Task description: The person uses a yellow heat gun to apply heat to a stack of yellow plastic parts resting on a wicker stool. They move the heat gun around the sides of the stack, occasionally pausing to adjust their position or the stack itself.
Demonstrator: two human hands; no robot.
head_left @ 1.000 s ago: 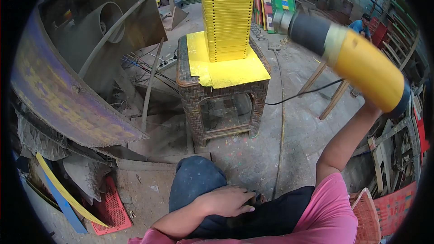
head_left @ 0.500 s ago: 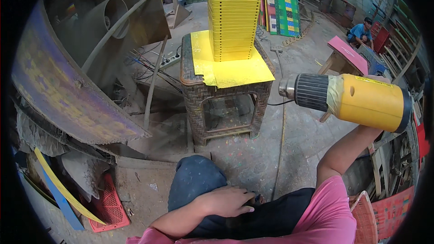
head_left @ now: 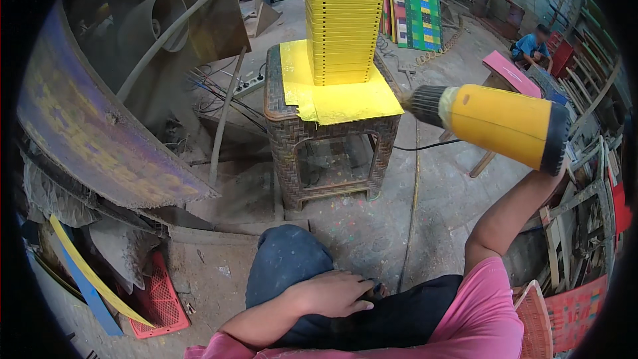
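Observation:
A yellow heat gun (head_left: 503, 123) with a black ribbed front hangs in the air at the right, its nozzle pointing left. My right hand (head_left: 557, 171) grips it from behind; the gun's body hides most of the fingers. The nozzle is close to the right edge of a brown woven-pattern stool (head_left: 282, 139). On that stool lies a yellow sheet (head_left: 345, 106) with a torn front edge, and a tall stack of yellow pieces (head_left: 345, 33) with dark slots along the corners stands on it. My left hand (head_left: 335, 294) rests on my lap, fingers stretched out and holding nothing visible.
A large curved metal panel (head_left: 100, 113) fills the left side. A red plastic basket (head_left: 161, 302) sits low at the left. Black cables and a power strip (head_left: 251, 85) lie behind the stool. A pink board (head_left: 512, 73) and a crouching person (head_left: 533, 48) are at the far right.
My right hand has brought the heat gun left and a little down, tilting it, so the nozzle is nearer the stool and stack. My left hand stays on my lap.

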